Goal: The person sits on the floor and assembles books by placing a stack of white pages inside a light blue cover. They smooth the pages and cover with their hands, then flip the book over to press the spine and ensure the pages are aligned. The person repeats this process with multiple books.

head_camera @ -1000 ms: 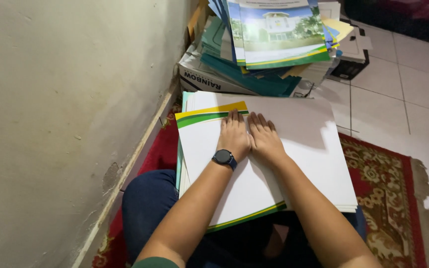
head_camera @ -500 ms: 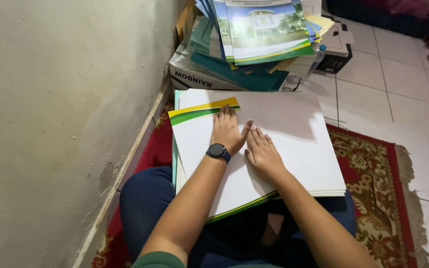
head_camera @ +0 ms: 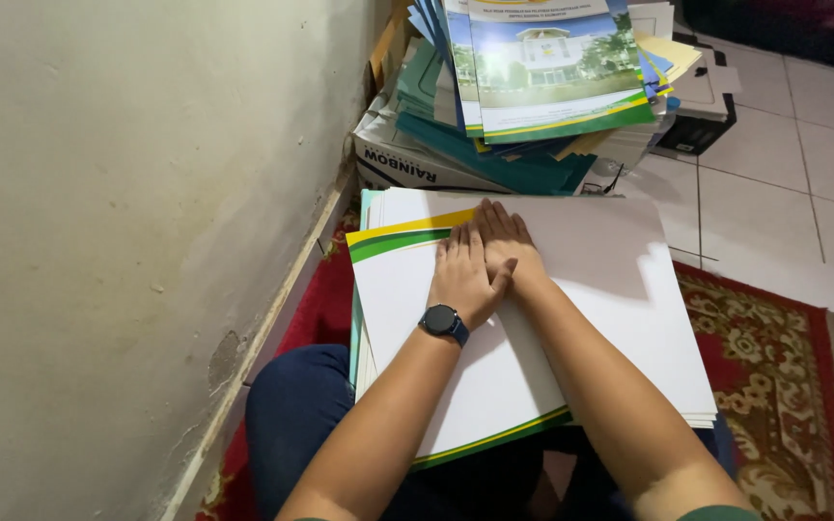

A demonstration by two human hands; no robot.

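Note:
A large white folded sheet with a yellow and green stripe along its edges lies on top of a stack of similar sheets on my lap. My left hand, with a dark watch on its wrist, rests flat on the sheet near the striped top edge. My right hand lies flat beside it, a little farther up, pressing on the middle of the sheet. Both palms face down and neither hand grips anything.
A pile of printed covers in blue and green sits on a cardboard box ahead of me. A pale wall runs along the left. A red patterned rug lies beneath me on white floor tiles.
My right hand has slid back up the sheet to beside the left hand, after drawing down toward me half a second ago. The left hand stayed near the striped edge.

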